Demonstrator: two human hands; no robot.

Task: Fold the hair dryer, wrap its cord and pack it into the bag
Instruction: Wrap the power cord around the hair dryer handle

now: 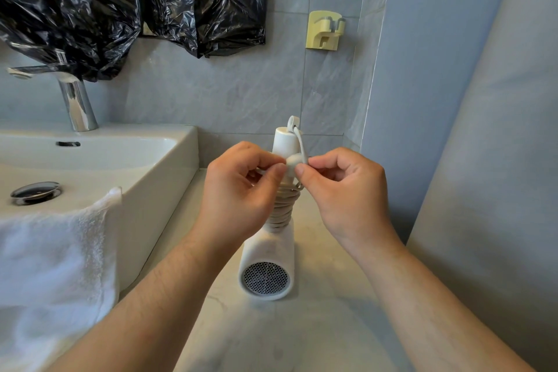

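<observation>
White plastic hair dryer [267, 263] on marble desk [317, 326], beige cord [282, 205] coiled round handle. L hand [241, 187] at 9, R hand [347, 187] at 3 o'clock, grips pinching white plug [293, 163].

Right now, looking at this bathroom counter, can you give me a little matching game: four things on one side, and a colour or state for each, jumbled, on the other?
Things:
1. towel
2. cord
3. tap
4. holder

Descriptions:
A. pale yellow, stuck on the wall
B. wound round the dryer handle
C. white, draped over the sink edge
D. shiny chrome

Pairs: 1-C, 2-B, 3-D, 4-A
</observation>
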